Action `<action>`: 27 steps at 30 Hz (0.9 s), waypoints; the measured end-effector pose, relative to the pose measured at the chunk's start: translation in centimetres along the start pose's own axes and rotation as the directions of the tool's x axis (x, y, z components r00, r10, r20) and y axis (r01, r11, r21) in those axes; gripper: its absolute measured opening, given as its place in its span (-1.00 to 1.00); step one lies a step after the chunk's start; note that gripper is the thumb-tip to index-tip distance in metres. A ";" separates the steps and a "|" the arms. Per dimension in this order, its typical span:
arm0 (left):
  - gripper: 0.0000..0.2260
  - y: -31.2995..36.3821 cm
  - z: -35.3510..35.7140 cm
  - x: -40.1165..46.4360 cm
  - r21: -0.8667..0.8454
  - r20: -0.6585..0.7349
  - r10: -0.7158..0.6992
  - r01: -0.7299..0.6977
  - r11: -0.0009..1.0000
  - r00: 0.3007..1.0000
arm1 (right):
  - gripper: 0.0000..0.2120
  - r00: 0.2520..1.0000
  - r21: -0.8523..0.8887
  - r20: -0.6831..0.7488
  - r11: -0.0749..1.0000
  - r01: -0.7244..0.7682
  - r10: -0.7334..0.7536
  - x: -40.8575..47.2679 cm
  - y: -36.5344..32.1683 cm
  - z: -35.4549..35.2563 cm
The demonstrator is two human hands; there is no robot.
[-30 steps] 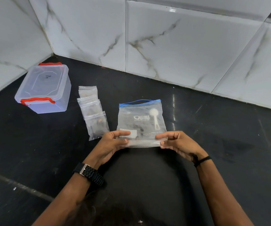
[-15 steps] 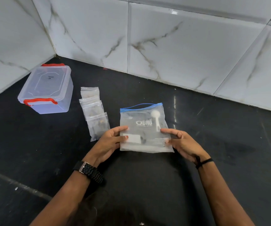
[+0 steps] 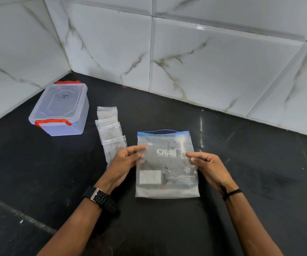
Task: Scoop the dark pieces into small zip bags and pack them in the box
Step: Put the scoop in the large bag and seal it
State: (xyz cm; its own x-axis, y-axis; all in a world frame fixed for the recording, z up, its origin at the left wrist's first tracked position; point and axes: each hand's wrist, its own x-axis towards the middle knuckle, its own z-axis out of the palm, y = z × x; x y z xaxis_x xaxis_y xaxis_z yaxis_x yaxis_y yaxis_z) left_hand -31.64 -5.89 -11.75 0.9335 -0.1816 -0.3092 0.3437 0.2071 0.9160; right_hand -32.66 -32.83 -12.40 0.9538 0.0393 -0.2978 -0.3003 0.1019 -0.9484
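Head-height, forward-down over countertop [image 3: 259, 182]

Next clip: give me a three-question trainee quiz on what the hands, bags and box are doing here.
1. True or false: the clear plastic box with red latches has its lid on.
2. What grips the large clear zip bag with the blue seal? A) left hand only B) right hand only C) both hands
3. Fill in: the row of small clear zip bags lies between the box and the ____ bag.

Key: 1 true; 2 C; 3 large.
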 end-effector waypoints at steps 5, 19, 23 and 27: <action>-0.49 0.8 -0.1 0.2 0.037 0.080 0.091 -0.094 0.995 0.993 | -0.51 0.997 -0.036 0.066 0.999 0.038 -0.036 0.9 -0.6 -0.5; -0.76 4.2 0.7 2.1 0.311 -0.130 0.154 -0.107 0.944 0.979 | -0.61 0.977 -0.198 0.084 0.957 0.211 -0.198 1.6 -3.0 0.4; -0.92 4.8 0.8 2.8 0.621 -0.110 0.253 -0.132 0.772 0.961 | -0.86 0.956 -0.110 -0.058 0.954 0.280 -0.288 1.8 -3.8 1.3; -0.75 5.6 2.6 3.0 0.888 -0.057 0.408 -0.140 0.437 0.911 | -0.71 0.953 -0.072 -0.074 0.955 0.289 -0.294 2.2 -4.4 2.3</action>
State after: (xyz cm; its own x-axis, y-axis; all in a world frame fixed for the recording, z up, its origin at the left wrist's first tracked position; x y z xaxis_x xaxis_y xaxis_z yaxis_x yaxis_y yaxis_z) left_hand -27.20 -7.79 -6.86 0.9967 -0.0258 0.0768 -0.0708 -0.7381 0.6710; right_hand -29.22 -30.90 -8.64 0.9977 -0.0665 -0.0135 -0.0110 0.0375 -0.9992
